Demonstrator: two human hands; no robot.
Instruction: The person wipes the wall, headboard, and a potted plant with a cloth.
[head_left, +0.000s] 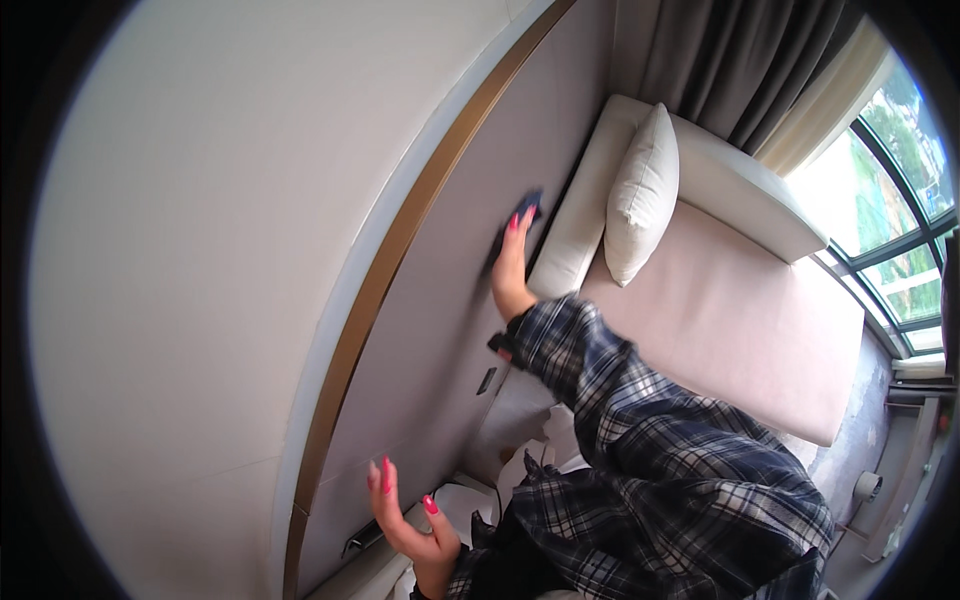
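Observation:
My right hand (514, 266) holds a dark blue cloth (531, 201) flat against the grey-mauve wall panel (457, 247). Part of the cloth is hidden under the palm and fingers. Lower down, my left hand (412, 521) is raised near the bottom of the same panel, holding nothing, with fingers apart. Whether its fingertips touch the panel I cannot tell. A brown-gold trim strip (397, 262) runs along the panel's edge, beside the pale wall (195, 247). The plaid shirt sleeve (585, 352) covers my right arm.
Close to the panel stands a pale sofa (735, 307) with a white cushion (643, 199). Grey curtains (720, 60) hang by a window (885, 210). A dark wall plate (487, 381) sits below my right hand. A metal fixture (364, 538) is near my left hand.

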